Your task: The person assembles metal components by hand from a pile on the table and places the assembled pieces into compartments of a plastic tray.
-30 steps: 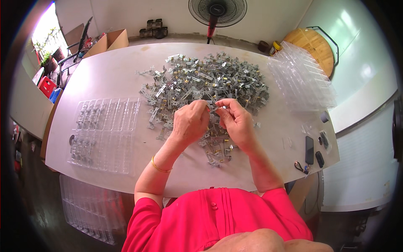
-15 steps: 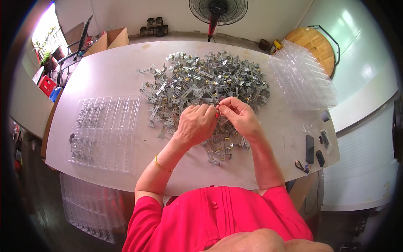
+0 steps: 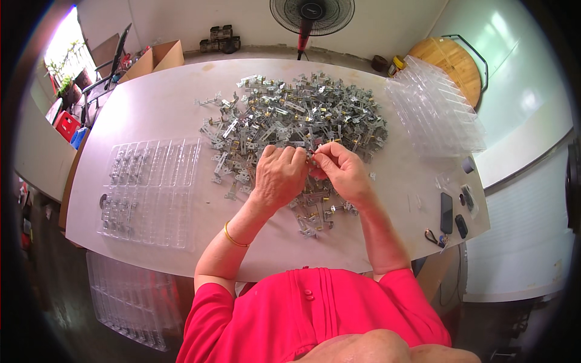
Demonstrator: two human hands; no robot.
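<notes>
Broadly, a white bench (image 3: 151,109) carries a wide heap of small metal brackets (image 3: 290,118), with a clear compartment tray (image 3: 148,193) to the left. Both hands, left hand (image 3: 279,176) and right hand (image 3: 342,172), meet fingertip to fingertip, pinching one small metal bracket (image 3: 313,158) at the heap's near edge.

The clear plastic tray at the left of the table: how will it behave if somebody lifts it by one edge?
The clear plastic tray looks thin, so it would probably flex. Its small metal parts sit loose in the compartments and may slide.
</notes>
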